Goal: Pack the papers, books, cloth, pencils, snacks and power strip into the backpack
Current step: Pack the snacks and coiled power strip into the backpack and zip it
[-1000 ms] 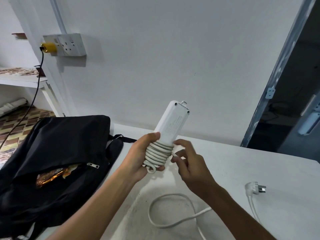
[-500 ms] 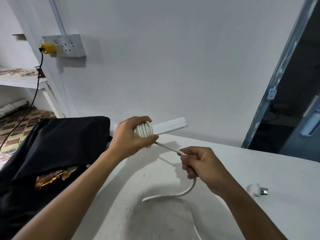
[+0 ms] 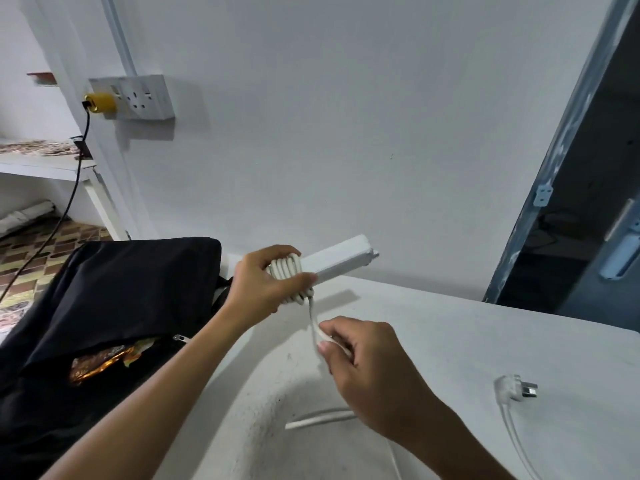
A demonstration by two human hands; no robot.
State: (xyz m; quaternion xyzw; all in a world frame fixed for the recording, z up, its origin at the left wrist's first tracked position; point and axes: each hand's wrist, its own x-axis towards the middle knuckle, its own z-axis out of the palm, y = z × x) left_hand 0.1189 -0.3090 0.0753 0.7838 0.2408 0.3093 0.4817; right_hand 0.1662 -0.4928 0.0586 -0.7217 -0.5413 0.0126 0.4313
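One power strip [image 3: 337,260], centre frame above the white bench [image 3: 450,341]: left hand [image 3: 263,289] clamped around its coiled end. One cord [image 3: 313,320] runs down to right hand [image 3: 360,362], pinched between thumb and fingers. One plug [image 3: 516,393] lies lower right on bench. One black backpack [image 3: 114,299], lower left, open; a foil snack packet [image 3: 100,362] inside. One wall socket [image 3: 138,97] upper left. No legible writing

One power strip [image 3: 337,262], one backpack [image 3: 114,306], one snack packet [image 3: 100,362], two hands.
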